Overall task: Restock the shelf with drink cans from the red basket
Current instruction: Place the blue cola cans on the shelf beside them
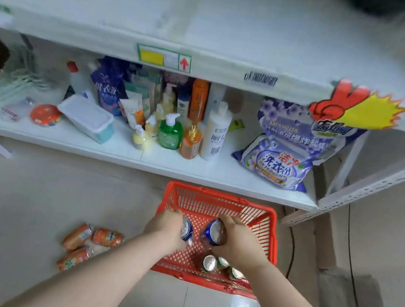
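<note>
Over the red basket [220, 204], lower centre: left hand [166, 227] grips one blue can [187, 231]; right hand [239, 240] clamps another blue can [214, 232].

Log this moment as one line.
left hand: grips blue can; right hand: grips second blue can; red basket: green cans inside; orange cans: floor

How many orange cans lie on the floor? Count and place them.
3 orange cans, all left of the basket: two side by side, one nearer by the left forearm, which may hide more.
</note>
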